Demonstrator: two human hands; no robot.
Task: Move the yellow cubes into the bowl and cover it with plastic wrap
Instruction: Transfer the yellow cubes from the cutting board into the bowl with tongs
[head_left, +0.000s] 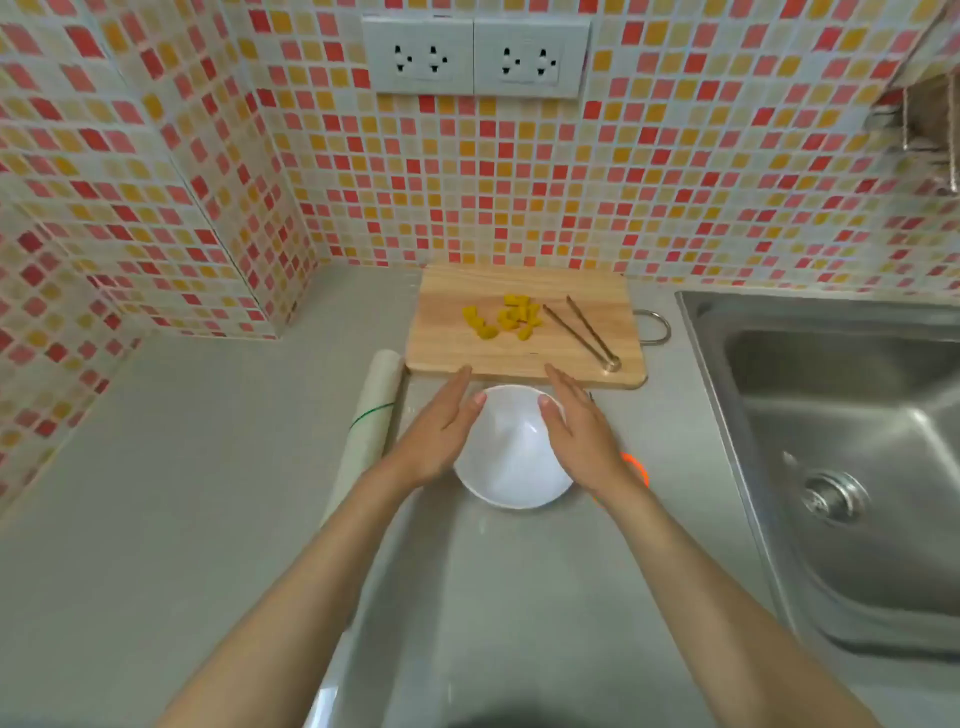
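Several yellow cubes (506, 317) lie in a loose heap on a wooden cutting board (447, 353) against the tiled wall. Metal tongs (584, 332) rest on the board's right part. In front of the board stands a white bowl (511, 457), with nothing in it. My left hand (441, 431) lies flat along the bowl's left side, and my right hand (582, 431) along its right side. Both thumbs touch the rim and the fingers are stretched out. A roll of plastic wrap (369, 431) lies to the left of the bowl, partly under my left forearm.
A steel sink (841, 457) fills the right side, its edge close to the board. An orange object (636, 467) peeks out from under my right wrist. The grey countertop (182, 493) stretches left to the tiled corner. Wall sockets (475, 54) sit above the board.
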